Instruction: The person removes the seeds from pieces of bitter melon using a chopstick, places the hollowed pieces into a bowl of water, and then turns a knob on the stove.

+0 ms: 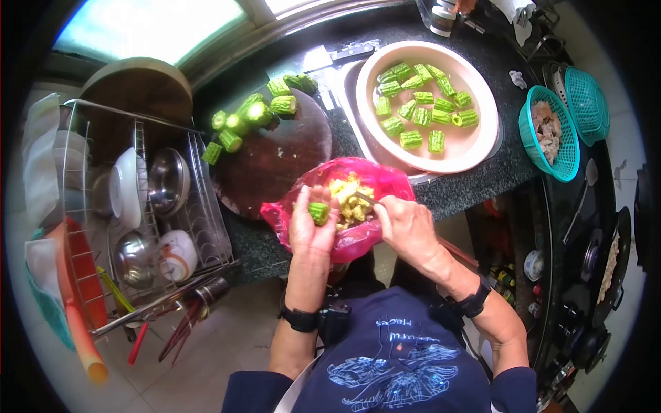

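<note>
My left hand [314,227] holds a short green bitter gourd piece [319,213] in its palm, at the left part of a pink plastic bag [275,219]. The bag holds yellowish scraps [352,199]. Above the bag's right side, my right hand [407,227] is closed on a thin dark utensil [365,197] whose end reaches over the scraps. Several more gourd pieces [256,113] lie at the top of the round dark cutting board [275,158]. Others sit in a large pale basin [370,113] in the sink.
On the left stands a wire dish rack [138,122] with bowls. A round wooden board [141,89] leans behind it. To the right are a teal basket [571,148] of pale food, another teal basket [592,110] and a stove area. A knife [354,51] lies beyond the sink.
</note>
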Tool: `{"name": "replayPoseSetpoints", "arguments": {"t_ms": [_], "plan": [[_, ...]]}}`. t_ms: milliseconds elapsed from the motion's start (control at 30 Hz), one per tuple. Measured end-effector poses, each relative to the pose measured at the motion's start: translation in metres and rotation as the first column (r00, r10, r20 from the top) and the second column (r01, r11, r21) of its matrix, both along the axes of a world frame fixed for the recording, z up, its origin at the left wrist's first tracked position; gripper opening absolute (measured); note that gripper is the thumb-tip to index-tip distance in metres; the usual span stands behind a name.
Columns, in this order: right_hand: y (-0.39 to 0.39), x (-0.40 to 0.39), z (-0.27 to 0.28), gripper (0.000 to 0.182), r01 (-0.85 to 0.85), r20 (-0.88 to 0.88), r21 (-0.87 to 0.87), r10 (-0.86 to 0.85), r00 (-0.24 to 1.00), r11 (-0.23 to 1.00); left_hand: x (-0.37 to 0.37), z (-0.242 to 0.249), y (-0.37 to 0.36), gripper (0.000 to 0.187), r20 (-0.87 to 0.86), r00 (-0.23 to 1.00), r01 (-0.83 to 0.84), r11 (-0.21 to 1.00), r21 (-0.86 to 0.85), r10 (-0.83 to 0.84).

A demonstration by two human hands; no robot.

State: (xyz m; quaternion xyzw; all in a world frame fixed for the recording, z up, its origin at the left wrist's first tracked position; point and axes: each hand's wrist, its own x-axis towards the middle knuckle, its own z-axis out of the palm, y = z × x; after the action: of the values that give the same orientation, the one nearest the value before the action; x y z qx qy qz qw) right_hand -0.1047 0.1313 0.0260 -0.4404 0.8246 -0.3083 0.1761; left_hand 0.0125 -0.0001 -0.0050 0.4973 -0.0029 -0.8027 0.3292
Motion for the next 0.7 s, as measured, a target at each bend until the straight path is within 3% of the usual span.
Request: {"name": "replayPoseSetpoints", "arguments": {"t_ms": [133, 233, 367, 433, 467, 500, 533, 600, 700], "plan": [[0.001, -0.003, 0.008, 0.017, -0.077, -0.075, -0.056, 0.073, 0.995, 0.995, 0.007, -0.013, 0.003, 0.023, -0.359, 0.933, 0.080, 0.963, 0.259, 0.019], [0.001, 0.006, 0.028, 0.011, -0.166, -0.128, -0.037, 0.160, 0.979, 0.985, -0.003, -0.002, 0.009, 0.027, -0.246, 0.968, 0.032, 0.939, 0.342, 0.057], [0.000, 0.013, 0.029, 0.010, -0.248, -0.259, 0.004, 0.240, 0.935, 0.969, 0.000, -0.006, 0.006, 0.026, -0.351, 0.928, 0.025, 0.923, 0.385, 0.121], [-0.002, 0.015, 0.029, 0.011, -0.256, -0.329, 0.012, 0.246, 0.912, 0.967, -0.001, -0.001, 0.006, 0.022, -0.407, 0.909, 0.073, 0.926, 0.369, 0.090], [-0.004, 0.017, 0.030, 0.013, -0.296, -0.433, 0.059, 0.292, 0.853, 0.953, -0.003, 0.000, 0.008, 0.022, -0.407, 0.909, 0.074, 0.926, 0.371, 0.090], [-0.006, 0.018, 0.030, 0.016, -0.329, -0.529, 0.110, 0.335, 0.779, 0.938, -0.007, 0.002, 0.012, 0.020, -0.395, 0.919, 0.133, 0.953, 0.271, -0.016], [-0.008, 0.019, 0.029, 0.016, -0.326, -0.529, 0.110, 0.333, 0.780, 0.939, -0.010, 0.002, 0.015, 0.017, -0.372, 0.920, 0.195, 0.966, 0.170, -0.121], [-0.011, 0.022, 0.024, 0.017, -0.289, -0.584, 0.131, 0.310, 0.750, 0.948, -0.015, -0.003, 0.021, 0.016, -0.344, 0.928, 0.188, 0.976, 0.110, -0.140], [-0.016, 0.022, 0.021, 0.014, -0.307, -0.511, 0.180, 0.355, 0.783, 0.935, -0.023, -0.013, 0.025, 0.014, -0.240, 0.955, 0.164, 0.985, -0.060, -0.173]]}}
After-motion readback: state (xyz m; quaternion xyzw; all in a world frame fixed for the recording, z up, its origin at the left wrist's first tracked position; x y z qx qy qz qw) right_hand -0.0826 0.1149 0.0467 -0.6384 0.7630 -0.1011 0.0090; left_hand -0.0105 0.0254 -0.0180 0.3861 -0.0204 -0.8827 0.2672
